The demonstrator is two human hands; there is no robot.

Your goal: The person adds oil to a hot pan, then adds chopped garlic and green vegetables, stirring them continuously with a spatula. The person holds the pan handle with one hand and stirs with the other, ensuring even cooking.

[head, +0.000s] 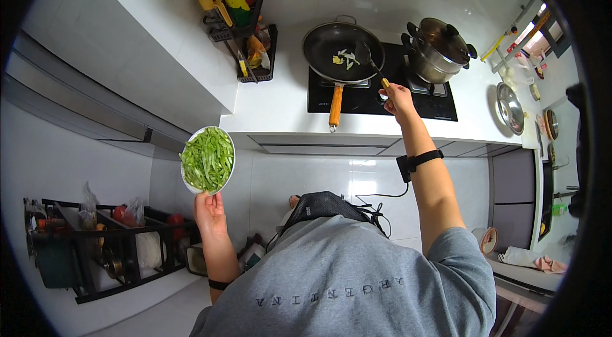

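Note:
My left hand grips the near rim of a white plate heaped with sliced green vegetable strips. The plate is held out over the floor, left of the counter's front edge. In my right hand is the handle of a spatula, its dark blade resting inside a wok. Pale chopped pieces, white and yellowish, lie in the wok near the blade. The wok sits on the left burner of a black gas hob, its wooden handle pointing towards me.
A lidded steel steamer pot stands on the right burner. Left of the wok is a black two-tier rack with bottles and packets. A steel bowl is on the right counter. A black shelf with bags and pots stands low at left.

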